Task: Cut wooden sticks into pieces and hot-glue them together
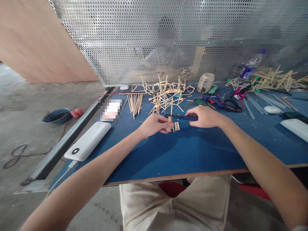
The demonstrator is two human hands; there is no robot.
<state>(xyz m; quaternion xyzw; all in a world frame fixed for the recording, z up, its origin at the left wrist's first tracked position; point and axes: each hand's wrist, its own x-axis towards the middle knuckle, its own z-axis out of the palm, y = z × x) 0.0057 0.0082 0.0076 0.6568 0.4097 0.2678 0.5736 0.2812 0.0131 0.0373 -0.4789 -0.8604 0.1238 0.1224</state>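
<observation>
The left hand [156, 124] pinches wooden sticks [169, 120] while the right hand [205, 116], grasping a blue tool [184, 117], best works steadily just above that pinch without crowding it.

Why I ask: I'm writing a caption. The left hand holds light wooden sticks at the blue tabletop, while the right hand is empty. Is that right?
Not quite: the right hand is not empty; the head view shows it holding a dark blue tool. The rest stands: the left hand holds light wooden sticks at the blue tabletop.
</observation>
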